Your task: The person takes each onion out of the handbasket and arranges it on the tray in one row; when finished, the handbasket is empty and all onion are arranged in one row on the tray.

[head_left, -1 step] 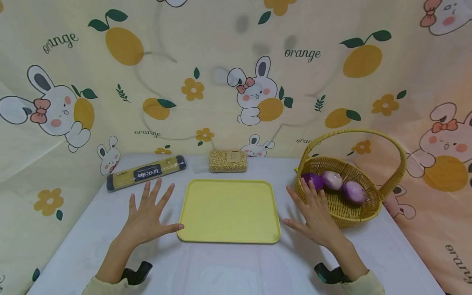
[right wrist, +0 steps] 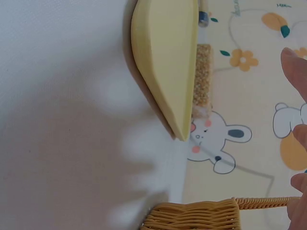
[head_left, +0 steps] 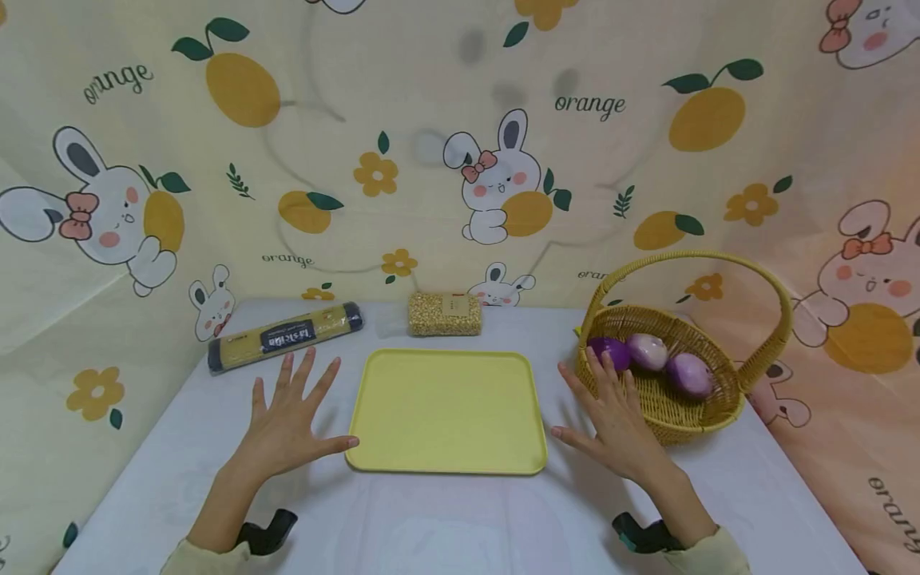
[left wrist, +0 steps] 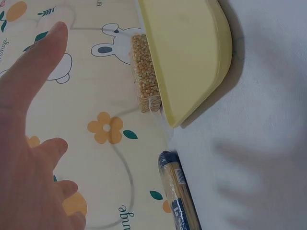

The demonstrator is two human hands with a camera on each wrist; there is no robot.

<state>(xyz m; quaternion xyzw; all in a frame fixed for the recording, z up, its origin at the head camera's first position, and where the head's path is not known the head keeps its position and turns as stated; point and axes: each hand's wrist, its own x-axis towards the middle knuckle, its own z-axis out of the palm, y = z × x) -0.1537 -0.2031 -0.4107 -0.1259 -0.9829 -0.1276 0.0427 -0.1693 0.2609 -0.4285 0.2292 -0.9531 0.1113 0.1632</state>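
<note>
My left hand [head_left: 287, 419] hovers over the table left of a yellow tray [head_left: 446, 411], fingers spread, holding nothing. Its thumb tip overlaps the tray's left edge in the head view; contact cannot be told. On the other side, my right hand [head_left: 611, 419] is spread too, with nothing in it, between the tray and a wicker basket [head_left: 729, 411]. Its fingertips overlap the basket's near left side in the head view. Inside the basket lie a dark purple onion [head_left: 611, 351] and two purple-white onions [head_left: 648, 351], partly hidden by the fingers.
Behind the tray lies a clear bag of corn kernels [head_left: 446, 314]. A long pack of spaghetti-like sticks [head_left: 287, 334] with dark ends lies at the back left. The basket's tall handle [head_left: 690, 255] arches upward. A printed cloth [head_left: 431, 80] hangs behind the white table [head_left: 446, 527].
</note>
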